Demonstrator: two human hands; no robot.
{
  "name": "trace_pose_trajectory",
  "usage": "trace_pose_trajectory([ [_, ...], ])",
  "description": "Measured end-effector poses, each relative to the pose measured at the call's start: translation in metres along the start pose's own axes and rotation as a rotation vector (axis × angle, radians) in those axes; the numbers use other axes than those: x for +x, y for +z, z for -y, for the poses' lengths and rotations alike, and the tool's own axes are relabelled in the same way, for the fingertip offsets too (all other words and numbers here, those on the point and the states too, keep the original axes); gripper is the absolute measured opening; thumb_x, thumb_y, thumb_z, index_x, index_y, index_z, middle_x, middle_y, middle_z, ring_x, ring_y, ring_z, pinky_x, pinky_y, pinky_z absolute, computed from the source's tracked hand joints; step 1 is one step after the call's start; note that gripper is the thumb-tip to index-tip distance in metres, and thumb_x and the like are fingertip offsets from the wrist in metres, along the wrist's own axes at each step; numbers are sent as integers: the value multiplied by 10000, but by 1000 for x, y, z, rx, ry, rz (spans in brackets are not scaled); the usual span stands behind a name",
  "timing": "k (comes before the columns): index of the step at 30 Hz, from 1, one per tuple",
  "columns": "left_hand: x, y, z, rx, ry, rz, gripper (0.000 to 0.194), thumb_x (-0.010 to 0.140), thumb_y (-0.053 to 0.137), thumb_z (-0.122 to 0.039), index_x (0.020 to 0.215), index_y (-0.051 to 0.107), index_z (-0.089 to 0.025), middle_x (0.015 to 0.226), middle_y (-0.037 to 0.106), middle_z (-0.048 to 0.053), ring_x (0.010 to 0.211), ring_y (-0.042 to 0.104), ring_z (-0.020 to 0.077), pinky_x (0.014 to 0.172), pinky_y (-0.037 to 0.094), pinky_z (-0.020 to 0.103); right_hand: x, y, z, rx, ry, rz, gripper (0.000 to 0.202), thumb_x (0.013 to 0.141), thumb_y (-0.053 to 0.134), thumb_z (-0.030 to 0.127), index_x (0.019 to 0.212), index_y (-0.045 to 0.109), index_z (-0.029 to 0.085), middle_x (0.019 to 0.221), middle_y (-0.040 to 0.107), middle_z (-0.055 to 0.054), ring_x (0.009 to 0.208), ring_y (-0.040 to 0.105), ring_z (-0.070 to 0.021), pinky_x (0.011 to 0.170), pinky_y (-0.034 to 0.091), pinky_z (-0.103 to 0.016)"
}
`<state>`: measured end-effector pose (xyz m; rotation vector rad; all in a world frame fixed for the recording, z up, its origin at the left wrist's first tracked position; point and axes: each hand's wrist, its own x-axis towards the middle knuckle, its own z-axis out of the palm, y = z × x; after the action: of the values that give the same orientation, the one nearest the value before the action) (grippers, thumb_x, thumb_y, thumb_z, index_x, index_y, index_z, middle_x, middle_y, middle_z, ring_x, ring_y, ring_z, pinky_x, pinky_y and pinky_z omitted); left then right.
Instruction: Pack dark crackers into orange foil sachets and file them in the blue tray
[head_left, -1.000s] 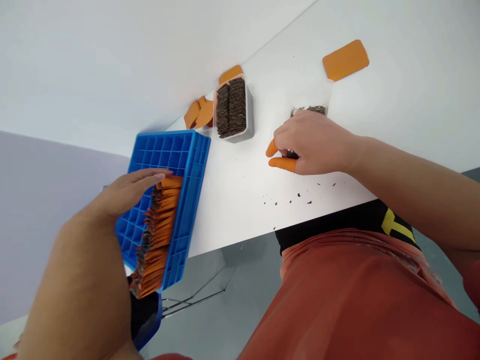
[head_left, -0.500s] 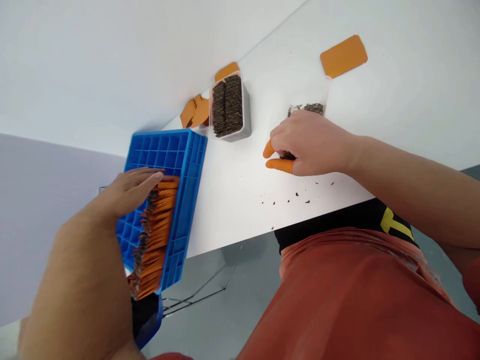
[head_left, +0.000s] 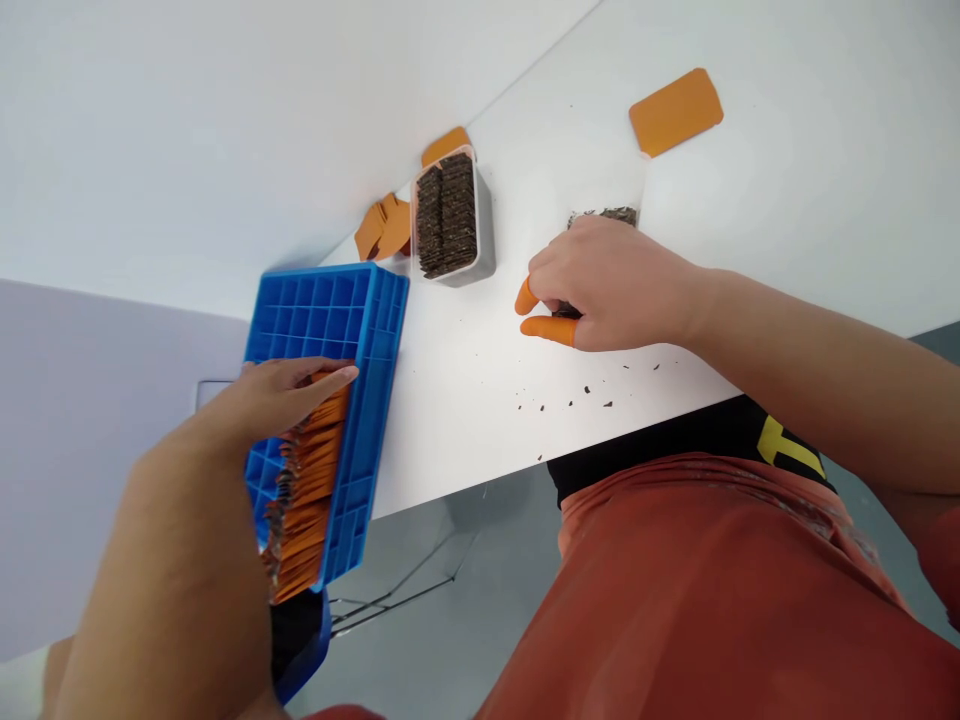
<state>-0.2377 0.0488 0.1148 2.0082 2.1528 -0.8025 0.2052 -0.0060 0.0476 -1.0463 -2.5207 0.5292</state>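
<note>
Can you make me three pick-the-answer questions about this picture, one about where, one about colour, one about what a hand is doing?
1. Where is the clear tub of dark squares?
A. on the white table
B. in the blue tray
C. on the lap

2. What colour are the finger covers on the right hand?
A. green
B. orange
C. white

3. What is the left hand doing?
A. hanging in the air
B. resting on the orange packets in the blue tray
C. holding a cup

Answers: 1 A, it stands on the tabletop; 2 B, two orange tips show; 3 B, its fingers lie over the packet row.
</note>
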Motion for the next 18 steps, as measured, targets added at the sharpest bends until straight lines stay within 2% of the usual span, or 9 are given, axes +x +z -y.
trace_pose_trajectory([
  [2,-1,-1,-4,22,-18,15,860,846,478,-849,1312,852,-231,1087,829,163,1146,757,499,1234,445,794,0,1,0,-5,-4,3,397,1108,474,430,1242,775,207,1083,802,-59,1020,694,-262,1070,452,-531],
  [4,0,0,-7,38,-6,16,789,860,489,-814,1241,862,-232,1156,830,159,1315,704,494,1366,270,763,0,2,0,-9,-4,14,394,1112,481,439,1232,780,211,1105,801,-60,1034,692,-267,1077,453,-539],
  [6,1,4,-8,39,26,-3,707,872,505,-775,1149,859,-229,1281,817,160,1508,593,475,1426,120,715,0,2,0,-8,-7,15,420,1125,465,464,1231,790,220,1103,798,-57,1053,687,-273,1077,450,-539],
  [8,1,8,-8,26,54,-32,663,886,511,-751,1124,840,-227,1381,793,161,1639,472,449,1437,62,699,0,2,-1,-3,-14,-4,445,1133,447,484,1230,796,226,1079,792,-52,1053,684,-270,1067,448,-529],
  [10,-2,10,-8,7,76,-64,652,903,503,-739,1167,818,-233,1434,776,154,1684,419,420,1441,77,690,-1,1,-2,2,-20,-27,435,1125,457,470,1237,796,221,1044,786,-46,1030,685,-256,1055,449,-508],
  [12,-10,7,-11,-15,110,-109,662,912,486,-723,1235,796,-236,1458,765,145,1676,434,397,1446,131,665,-1,1,-3,7,-16,-41,408,1103,486,440,1241,794,211,1021,785,-41,1004,689,-241,1044,447,-485],
  [16,-32,-17,-34,-53,234,-290,715,922,473,-734,1305,775,-212,1402,762,141,1548,548,415,1378,372,610,-1,2,-6,26,-18,-63,398,1083,503,428,1249,792,209,1053,798,-35,1001,697,-226,1036,435,-449],
  [18,-36,-32,-49,-61,303,-379,703,955,473,-735,1326,759,-211,1403,750,124,1489,592,410,1353,413,588,-1,3,-6,26,-17,-54,411,1089,492,430,1262,789,205,1084,803,-43,1025,703,-232,1036,425,-444],
])
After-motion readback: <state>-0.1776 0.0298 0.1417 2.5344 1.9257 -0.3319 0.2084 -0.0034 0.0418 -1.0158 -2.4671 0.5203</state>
